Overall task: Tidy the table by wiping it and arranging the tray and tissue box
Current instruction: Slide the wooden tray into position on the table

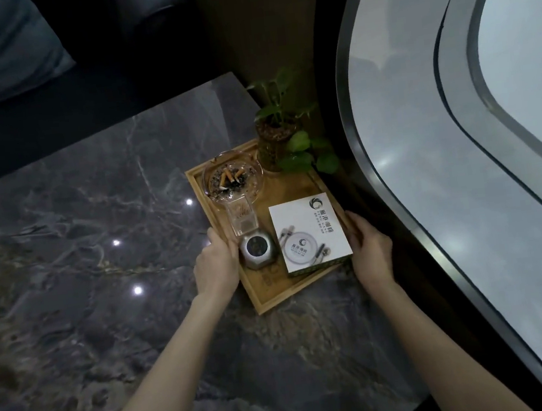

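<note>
A wooden tray (274, 294) lies at the right edge of the dark marble table (100, 258). On it stands a white square tissue box (306, 231) at the near right. My left hand (217, 267) grips the tray's left rim. My right hand (367, 248) holds the tray's right rim, its fingers beside the tissue box. Both forearms reach in from the bottom of the view.
Also on the tray: a glass ashtray (233, 179) with cigarette butts, a clear toothpick holder (242, 217), a small silver round object (255, 251) and a potted plant (280, 136) at the far corner. A curved window (459, 150) runs along the right. A dark sofa (75, 41) with a cushion is beyond the table.
</note>
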Demonstrator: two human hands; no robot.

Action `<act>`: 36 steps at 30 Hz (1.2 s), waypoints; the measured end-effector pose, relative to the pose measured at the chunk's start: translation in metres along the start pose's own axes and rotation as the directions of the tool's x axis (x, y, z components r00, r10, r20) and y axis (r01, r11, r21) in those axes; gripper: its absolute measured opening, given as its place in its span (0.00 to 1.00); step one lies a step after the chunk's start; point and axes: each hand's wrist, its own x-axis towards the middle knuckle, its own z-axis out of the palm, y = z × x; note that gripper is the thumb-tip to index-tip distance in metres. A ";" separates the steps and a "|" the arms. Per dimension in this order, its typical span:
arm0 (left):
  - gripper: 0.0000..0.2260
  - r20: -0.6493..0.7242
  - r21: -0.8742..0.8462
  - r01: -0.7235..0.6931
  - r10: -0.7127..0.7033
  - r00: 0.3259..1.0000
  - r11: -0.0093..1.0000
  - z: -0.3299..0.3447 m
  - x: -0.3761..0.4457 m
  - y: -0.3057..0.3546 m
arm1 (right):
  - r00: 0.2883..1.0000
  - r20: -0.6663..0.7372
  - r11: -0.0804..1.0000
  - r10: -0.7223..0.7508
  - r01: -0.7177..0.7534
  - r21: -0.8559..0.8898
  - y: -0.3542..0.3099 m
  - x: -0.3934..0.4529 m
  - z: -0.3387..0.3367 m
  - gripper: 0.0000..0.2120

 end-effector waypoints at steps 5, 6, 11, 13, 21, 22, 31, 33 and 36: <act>0.10 0.010 -0.031 -0.038 0.038 0.999 0.999 -0.004 0.003 0.000 | 1.000 -0.021 1.000 -0.008 0.008 -0.009 0.000 0.001 0.001 0.18; 0.09 0.014 -0.040 -0.040 0.040 0.999 0.998 -0.004 0.003 0.000 | 1.000 -0.024 1.000 -0.005 0.005 -0.007 -0.001 0.001 0.001 0.18; 0.10 0.016 -0.079 -0.053 0.054 0.998 0.995 -0.011 0.003 0.000 | 0.999 -0.049 1.000 -0.007 0.007 0.005 -0.005 0.000 -0.001 0.16; 0.10 0.013 -0.082 -0.057 0.058 0.998 0.995 -0.014 0.004 -0.002 | 0.999 -0.051 1.000 -0.018 0.019 0.020 -0.009 -0.001 -0.001 0.16; 0.11 -0.013 -0.094 -0.009 0.007 1.000 0.996 -0.036 -0.002 -0.032 | 0.993 -0.014 0.993 -0.121 0.121 -0.006 -0.034 -0.013 0.014 0.14; 0.11 -0.014 -0.092 0.005 -0.006 1.000 0.996 -0.039 -0.003 -0.038 | 0.990 -0.008 0.990 -0.141 0.141 -0.018 -0.037 -0.015 0.017 0.14; 0.11 -0.055 -0.083 0.108 -0.113 0.992 0.991 -0.070 -0.029 -0.095 | 0.977 0.068 0.978 -0.202 0.205 -0.031 -0.070 -0.049 0.052 0.12; 0.12 -0.059 -0.070 0.125 -0.130 0.990 0.990 -0.077 -0.037 -0.109 | 0.977 0.093 0.981 -0.192 0.195 -0.014 -0.074 -0.059 0.060 0.12; 0.13 -0.063 -0.048 0.160 -0.162 0.985 0.986 -0.084 -0.048 -0.130 | 0.973 0.136 0.982 -0.188 0.188 0.011 -0.081 -0.077 0.072 0.12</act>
